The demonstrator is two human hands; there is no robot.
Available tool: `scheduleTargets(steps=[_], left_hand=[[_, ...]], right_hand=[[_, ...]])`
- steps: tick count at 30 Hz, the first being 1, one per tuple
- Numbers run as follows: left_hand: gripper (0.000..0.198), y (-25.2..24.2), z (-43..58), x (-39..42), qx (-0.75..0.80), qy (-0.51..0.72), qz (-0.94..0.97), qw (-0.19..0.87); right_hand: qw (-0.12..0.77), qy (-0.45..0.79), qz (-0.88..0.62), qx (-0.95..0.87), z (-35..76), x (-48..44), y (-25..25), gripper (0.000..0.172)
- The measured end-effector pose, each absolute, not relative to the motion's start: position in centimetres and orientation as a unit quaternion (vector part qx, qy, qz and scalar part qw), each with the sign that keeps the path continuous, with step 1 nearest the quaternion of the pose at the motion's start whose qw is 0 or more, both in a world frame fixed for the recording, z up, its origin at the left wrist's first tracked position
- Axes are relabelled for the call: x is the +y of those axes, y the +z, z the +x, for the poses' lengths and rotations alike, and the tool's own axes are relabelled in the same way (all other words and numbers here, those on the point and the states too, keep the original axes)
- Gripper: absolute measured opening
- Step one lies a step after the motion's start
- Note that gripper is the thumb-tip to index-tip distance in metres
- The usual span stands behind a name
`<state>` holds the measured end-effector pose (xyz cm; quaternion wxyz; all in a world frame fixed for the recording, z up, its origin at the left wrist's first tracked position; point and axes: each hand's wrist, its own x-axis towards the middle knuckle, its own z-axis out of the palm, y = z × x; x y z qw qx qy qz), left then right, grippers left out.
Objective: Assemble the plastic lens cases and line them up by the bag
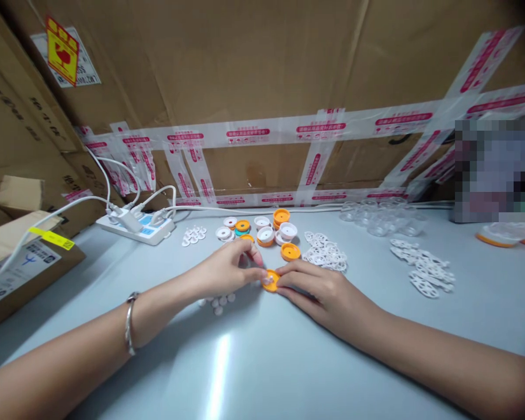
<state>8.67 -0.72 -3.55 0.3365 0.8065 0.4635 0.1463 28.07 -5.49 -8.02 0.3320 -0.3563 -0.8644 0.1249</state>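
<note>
Near the middle of the table lies a round orange plastic cup-like disc [272, 287], its open side up. My right hand [328, 287] grips its right rim between thumb and fingers. Over the disc's left side, my left hand [230, 265] has thumb and forefinger pinched at a small whitish piece [268, 280], partly covered by the fingertips. Behind the hands stand several round cups, among them an orange one [290, 252] and a white one [287, 231]. Small white round pieces [219, 303] lie beneath my left wrist.
Flat white cut-out parts form one pile [326, 254] behind my right hand and another [424, 268] farther right. Clear plastic domes [382, 217] sit at the back right. A power strip [137, 226] with cables is at the back left, before large cardboard boxes [254, 64].
</note>
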Motion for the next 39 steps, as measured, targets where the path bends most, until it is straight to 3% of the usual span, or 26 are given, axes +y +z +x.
scheduleTargets(steps=[7,13,19,22,25,29,33,39], left_hand=[[0.013,0.4,6.9,-1.5,0.436,-0.076,0.869,0.220],[0.009,-0.2,6.8,-1.7,0.427,-0.091,0.881,0.182],[0.020,0.1,7.0,-1.9,0.425,-0.051,0.890,0.159],[0.015,-0.1,7.7,-2.1,0.414,0.069,0.878,0.232],[0.010,-1.1,8.7,-2.6,0.409,0.188,0.798,0.400],[0.007,-2.9,9.9,-3.5,0.412,0.255,0.671,0.561],[0.017,-3.9,10.3,-3.9,0.408,0.304,0.606,0.612],[0.020,-3.9,10.1,-3.5,0.414,0.308,0.603,0.608]], right_hand=[[0.329,0.130,-0.363,-0.862,28.1,-5.7,-7.6,0.018],[0.334,0.143,-0.358,-0.860,28.1,-5.7,-7.6,0.018],[0.357,0.145,-0.353,-0.853,28.1,-5.9,-7.4,0.013],[0.407,0.133,-0.323,-0.844,28.2,-6.1,-7.2,0.010],[0.447,0.110,-0.297,-0.837,28.3,-6.3,-7.1,0.012],[0.457,0.105,-0.286,-0.836,28.3,-6.3,-7.1,0.016],[0.467,0.118,-0.276,-0.832,28.2,-6.1,-7.1,0.015],[0.480,0.160,-0.314,-0.804,28.3,-5.9,-7.1,0.017]])
